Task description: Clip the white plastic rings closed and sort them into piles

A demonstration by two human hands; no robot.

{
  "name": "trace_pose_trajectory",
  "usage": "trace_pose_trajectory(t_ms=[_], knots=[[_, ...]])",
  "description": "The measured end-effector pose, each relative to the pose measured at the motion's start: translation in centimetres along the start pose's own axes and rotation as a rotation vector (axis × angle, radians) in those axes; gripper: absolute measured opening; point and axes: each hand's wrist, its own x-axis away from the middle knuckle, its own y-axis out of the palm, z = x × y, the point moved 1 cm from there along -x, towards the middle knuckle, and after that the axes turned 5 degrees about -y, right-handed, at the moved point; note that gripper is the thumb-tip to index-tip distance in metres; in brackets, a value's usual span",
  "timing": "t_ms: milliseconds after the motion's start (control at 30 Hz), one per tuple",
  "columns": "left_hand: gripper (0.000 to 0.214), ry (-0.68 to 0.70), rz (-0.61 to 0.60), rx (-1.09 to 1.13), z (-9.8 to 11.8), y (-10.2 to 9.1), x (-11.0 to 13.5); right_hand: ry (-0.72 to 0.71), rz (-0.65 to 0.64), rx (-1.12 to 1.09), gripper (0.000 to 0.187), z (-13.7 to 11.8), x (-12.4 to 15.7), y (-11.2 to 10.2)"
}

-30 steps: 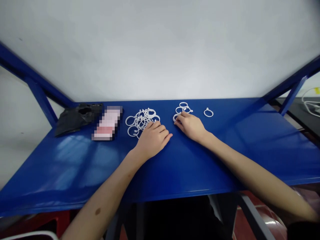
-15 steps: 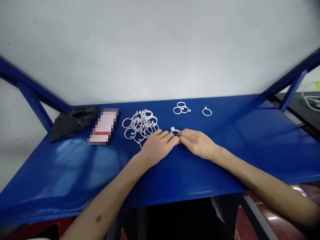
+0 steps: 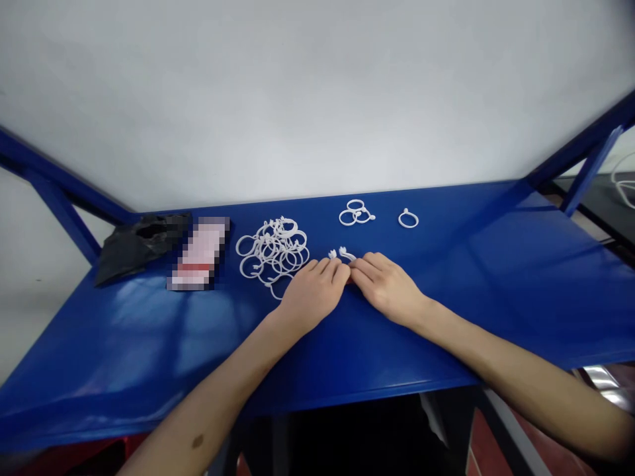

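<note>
**White ring [image 3: 348, 256], likely light and springy**

You have it at about the middle of the blue counter [image 3: 397, 363], between the near and back edges. Your left hand [image 3: 317, 291] is clamped on it, fingers curled together; your right hand [image 3: 389, 285] is clamped on it too, just beside the left. Your fingers hide most of the ring, so you cannot tell exactly where each pinch lands. Two small knobbed ends stick out past them towards the back edge, with a gap between.

Judging by its look, this is thin plastic: almost no weight, stiff enough to keep its curve, soft enough to flex. Expect the smooth band to slip or twist if you pinch it lightly, and treat the narrow knobs as the likeliest part to snap. Your best hold is on the band either side of the gap, close behind the knobs, with thumb and forefinger flat on it.

Just left of your left hand lies a pile [image 3: 272, 250] of similar rings, overlapping, so one lifted carelessly could drag others along. Near the back edge sits a trio [image 3: 350, 223], the rings touching, and towards the back right corner a single ring [image 3: 408, 227] lies apart. A black bag [image 3: 141, 246] occupies the back left corner.
</note>
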Motion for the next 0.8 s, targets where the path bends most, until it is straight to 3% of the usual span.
trace_pose_trajectory(t_ms=[100,200,300,433,500,600,800], knots=[[0.020,-0.004,-0.027,0.104,-1.5,0.1,0.3,0.037,0.107,-0.196,0.024,1.8,0.6,-0.2],[0.021,-0.032,-0.085,0.126,-3.1,0.1,0.7,0.313,0.217,-0.171,0.028,5.1,1.8,-0.2],[0.017,-0.077,-0.111,0.070,-4.1,-0.2,1.0,0.575,0.130,0.037,0.030,9.0,3.5,0.3],[0.024,-0.099,-0.119,0.019,-4.1,-0.5,1.0,0.691,-0.092,0.098,0.023,12.3,5.4,1.2],[0.029,-0.108,-0.110,0.029,-3.9,-0.6,1.0,0.691,-0.126,0.073,0.020,12.4,5.5,1.3],[0.033,-0.129,-0.073,0.052,-3.6,-0.7,0.9,0.659,-0.080,0.029,0.020,11.0,4.5,1.0],[0.027,-0.134,0.008,0.043,-3.5,-1.2,0.6,0.615,-0.070,0.020,0.023,7.6,0.1,0.1]])
